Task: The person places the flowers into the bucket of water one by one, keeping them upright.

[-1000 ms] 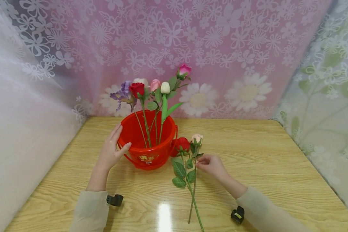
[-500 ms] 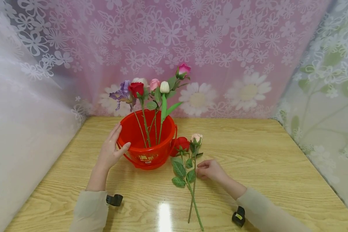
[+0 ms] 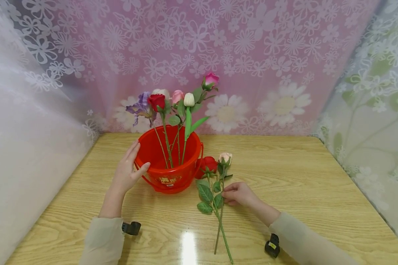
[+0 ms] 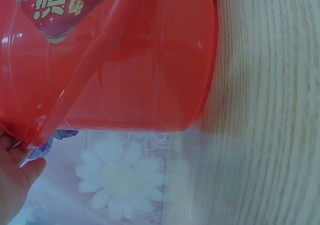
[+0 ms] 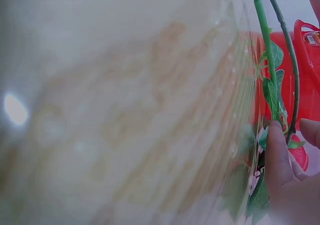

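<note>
My left hand (image 3: 128,173) rests against the left side of a red bucket (image 3: 172,180), fingers fairly straight along its rim and thumb apart from them. In the left wrist view that hand's fingertips (image 4: 9,144) touch the bucket's edge. My right hand (image 3: 241,195) pinches the thin stem of a pale pink rose (image 3: 225,159) lying on the table. The right wrist view puts that stem between the thumb and fingers of the hand (image 5: 292,170). Crossing the pale rose's stem is a red rose (image 3: 209,164) with green leaves (image 3: 204,194), its bloom beside the bucket.
In the bucket stand a purple iris (image 3: 140,106), a red rose (image 3: 157,102), a white tulip (image 3: 189,99), a pink rose (image 3: 177,96) and a taller magenta rose (image 3: 211,79). Behind the wooden table (image 3: 285,169) hangs a pink floral curtain (image 3: 252,44).
My right hand has moved down along the pale rose's stem, away from it briefly, then back onto it. The left hand and bucket have stayed put.
</note>
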A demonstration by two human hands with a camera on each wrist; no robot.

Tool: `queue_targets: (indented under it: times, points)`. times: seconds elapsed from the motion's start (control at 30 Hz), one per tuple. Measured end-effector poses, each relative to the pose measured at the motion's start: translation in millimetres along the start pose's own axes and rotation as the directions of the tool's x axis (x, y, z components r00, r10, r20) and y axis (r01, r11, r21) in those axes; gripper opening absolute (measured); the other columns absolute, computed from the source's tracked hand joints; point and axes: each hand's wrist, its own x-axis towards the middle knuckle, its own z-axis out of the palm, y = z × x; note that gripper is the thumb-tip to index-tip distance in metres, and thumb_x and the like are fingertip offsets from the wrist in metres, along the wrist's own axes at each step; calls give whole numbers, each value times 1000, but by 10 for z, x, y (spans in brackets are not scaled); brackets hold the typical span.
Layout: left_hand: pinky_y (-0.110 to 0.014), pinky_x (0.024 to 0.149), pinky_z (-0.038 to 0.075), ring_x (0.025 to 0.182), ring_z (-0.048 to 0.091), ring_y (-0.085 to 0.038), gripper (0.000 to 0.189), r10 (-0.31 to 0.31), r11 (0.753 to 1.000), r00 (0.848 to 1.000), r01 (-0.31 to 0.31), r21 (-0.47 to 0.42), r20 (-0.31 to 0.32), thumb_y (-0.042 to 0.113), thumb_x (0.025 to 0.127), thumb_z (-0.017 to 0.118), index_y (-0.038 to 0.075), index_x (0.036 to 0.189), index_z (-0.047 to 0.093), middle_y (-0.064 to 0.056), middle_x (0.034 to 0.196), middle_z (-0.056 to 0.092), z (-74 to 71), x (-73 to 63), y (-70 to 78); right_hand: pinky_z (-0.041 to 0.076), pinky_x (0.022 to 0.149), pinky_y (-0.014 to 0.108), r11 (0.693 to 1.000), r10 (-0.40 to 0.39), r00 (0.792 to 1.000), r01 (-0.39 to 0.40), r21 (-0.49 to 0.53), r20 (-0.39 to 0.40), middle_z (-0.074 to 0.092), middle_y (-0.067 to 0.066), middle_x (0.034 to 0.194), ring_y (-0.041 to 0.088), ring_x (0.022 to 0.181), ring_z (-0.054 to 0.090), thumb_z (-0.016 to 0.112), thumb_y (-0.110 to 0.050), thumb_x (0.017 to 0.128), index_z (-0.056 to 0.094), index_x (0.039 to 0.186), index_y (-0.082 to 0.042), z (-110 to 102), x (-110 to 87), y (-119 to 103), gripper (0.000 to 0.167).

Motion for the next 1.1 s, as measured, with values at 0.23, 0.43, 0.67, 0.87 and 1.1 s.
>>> queue_targets:
  times: [0.23,0.43,0.67,0.87,1.1]
  points:
    - [-55,94,28,126,26,-33,71,3,1000,1000,-3,-1,-2,39,83,55,-5,134,32,-15,141,26,2,5,5,53,58,30,999,25,999,-24,37,-21,64,14,79,18,65,62,60,-1,80,53,103,18,39,37,-9,30]
    - [-55,95,27,126,26,-33,71,-1,1000,1000,1,-4,-1,39,83,55,-6,134,32,-15,141,27,-3,8,18,52,55,24,989,91,996,-90,117,-4,62,8,70,13,59,61,57,1,81,52,103,17,50,52,3,28]
    - [-55,95,27,126,25,-33,71,1,1000,1000,-1,3,-3,39,83,54,-6,134,32,-15,141,27,-7,8,18,51,53,23,960,153,988,-153,234,15,60,6,65,11,55,59,55,3,81,49,103,16,35,45,10,26]
    - [-55,95,28,126,26,-33,71,10,1000,1000,-10,3,-17,39,83,54,-6,133,33,-15,140,27,-1,8,7,51,56,24,953,128,992,-125,277,8,63,9,76,12,60,59,51,2,84,45,104,16,-42,-10,-53,25]
    - [-54,95,27,126,26,-33,72,21,1000,999,-21,10,-26,41,83,54,-7,133,34,-15,140,28,7,10,-7,52,59,23,937,73,997,-75,341,18,63,11,80,14,65,62,49,5,84,48,95,11,-153,-96,-164,13]
